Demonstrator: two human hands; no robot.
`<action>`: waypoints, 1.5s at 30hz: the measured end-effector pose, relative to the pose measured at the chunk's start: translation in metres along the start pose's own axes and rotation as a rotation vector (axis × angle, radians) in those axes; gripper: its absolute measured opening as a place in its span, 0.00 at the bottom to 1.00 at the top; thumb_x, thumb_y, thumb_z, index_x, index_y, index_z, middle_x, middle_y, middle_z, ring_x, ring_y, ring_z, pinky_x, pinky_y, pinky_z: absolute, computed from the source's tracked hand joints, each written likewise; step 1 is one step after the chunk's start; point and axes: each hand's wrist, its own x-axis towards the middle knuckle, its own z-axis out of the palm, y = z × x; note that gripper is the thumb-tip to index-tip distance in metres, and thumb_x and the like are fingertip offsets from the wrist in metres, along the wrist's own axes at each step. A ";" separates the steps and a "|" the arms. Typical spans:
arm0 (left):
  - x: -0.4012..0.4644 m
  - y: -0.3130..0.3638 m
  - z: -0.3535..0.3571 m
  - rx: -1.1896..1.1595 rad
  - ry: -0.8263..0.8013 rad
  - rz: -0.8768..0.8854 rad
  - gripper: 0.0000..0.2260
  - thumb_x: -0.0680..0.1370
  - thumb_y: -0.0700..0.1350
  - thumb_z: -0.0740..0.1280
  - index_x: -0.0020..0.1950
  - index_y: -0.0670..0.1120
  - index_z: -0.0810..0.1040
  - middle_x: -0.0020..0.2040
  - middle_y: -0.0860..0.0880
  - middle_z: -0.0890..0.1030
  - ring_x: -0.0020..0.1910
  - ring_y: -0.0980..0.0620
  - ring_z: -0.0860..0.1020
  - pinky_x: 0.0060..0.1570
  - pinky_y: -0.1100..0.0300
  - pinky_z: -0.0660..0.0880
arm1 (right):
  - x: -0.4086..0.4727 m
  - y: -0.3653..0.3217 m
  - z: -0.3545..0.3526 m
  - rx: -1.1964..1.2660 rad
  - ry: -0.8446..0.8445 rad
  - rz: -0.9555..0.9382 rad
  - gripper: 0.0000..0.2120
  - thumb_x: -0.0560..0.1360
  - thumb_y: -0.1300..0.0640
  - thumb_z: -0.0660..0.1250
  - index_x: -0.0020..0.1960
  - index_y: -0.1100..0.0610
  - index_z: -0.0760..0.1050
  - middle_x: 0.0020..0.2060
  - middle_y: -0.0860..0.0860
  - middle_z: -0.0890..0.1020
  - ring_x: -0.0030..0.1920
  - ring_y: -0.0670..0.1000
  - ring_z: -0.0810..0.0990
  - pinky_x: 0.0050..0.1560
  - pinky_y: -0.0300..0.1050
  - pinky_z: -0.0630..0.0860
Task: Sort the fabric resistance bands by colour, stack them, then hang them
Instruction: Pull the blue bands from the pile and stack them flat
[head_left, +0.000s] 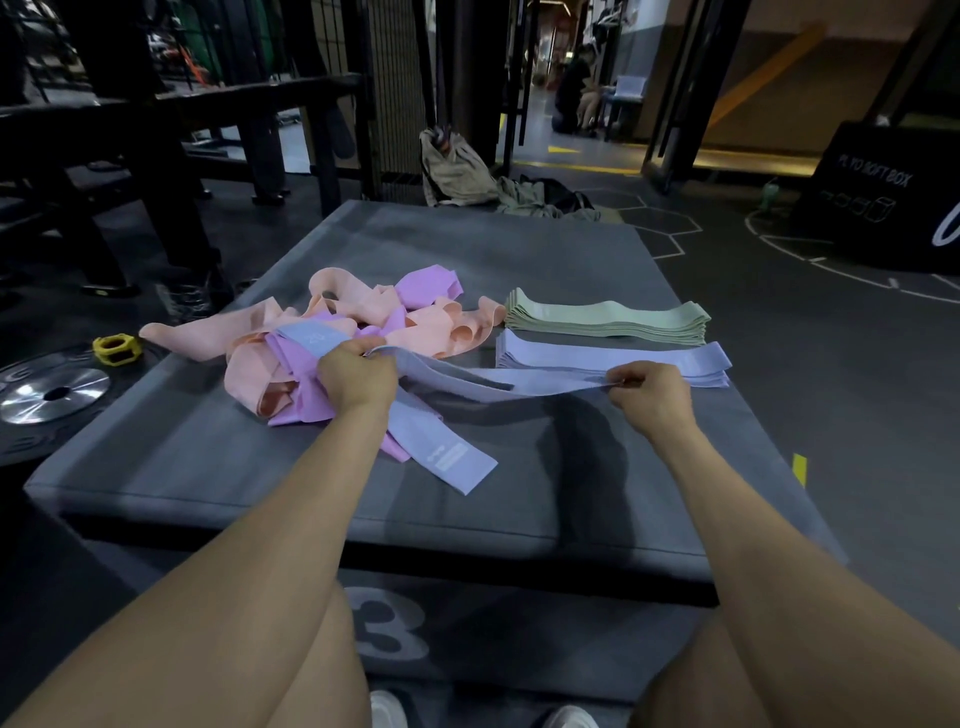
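Note:
A lavender-blue band (540, 383) is stretched above the grey soft box (467, 514) between my two hands. My left hand (356, 371) grips its left end and my right hand (649, 385) pinches its right end. Just behind my right hand lies a flat stack of lavender-blue bands (613, 356), and beyond that a stack of green bands (608, 317). To the left sits a tangled heap of peach and purple bands (332, 332). Another lavender-blue band (447, 457) trails from the heap toward the box's front.
A yellow clip (117, 349) and a steel weight plate (52, 392) lie on the floor at the left. Black rack legs (156, 208) stand behind them. A bag and clothes (467, 176) lie past the box's far edge. A black plyo box (883, 192) stands at right.

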 end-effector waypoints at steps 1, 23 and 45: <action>0.001 -0.002 0.000 0.025 0.000 0.018 0.13 0.74 0.35 0.64 0.57 0.42 0.81 0.57 0.46 0.81 0.54 0.45 0.78 0.50 0.61 0.73 | -0.001 0.002 0.000 -0.023 -0.016 -0.023 0.09 0.69 0.68 0.67 0.47 0.60 0.81 0.39 0.52 0.80 0.44 0.51 0.78 0.41 0.36 0.70; -0.005 -0.007 0.005 0.263 -0.108 0.148 0.09 0.78 0.39 0.63 0.56 0.38 0.77 0.57 0.41 0.79 0.55 0.41 0.76 0.45 0.60 0.68 | -0.004 0.019 -0.021 0.338 -0.103 0.009 0.10 0.75 0.65 0.66 0.38 0.53 0.74 0.32 0.49 0.72 0.33 0.46 0.70 0.37 0.36 0.68; -0.008 -0.009 0.013 0.543 -0.236 0.205 0.11 0.77 0.38 0.62 0.58 0.37 0.75 0.57 0.38 0.77 0.56 0.38 0.74 0.50 0.55 0.70 | -0.001 0.026 -0.024 0.143 0.004 0.062 0.06 0.76 0.63 0.63 0.51 0.59 0.75 0.41 0.54 0.76 0.42 0.52 0.72 0.33 0.37 0.66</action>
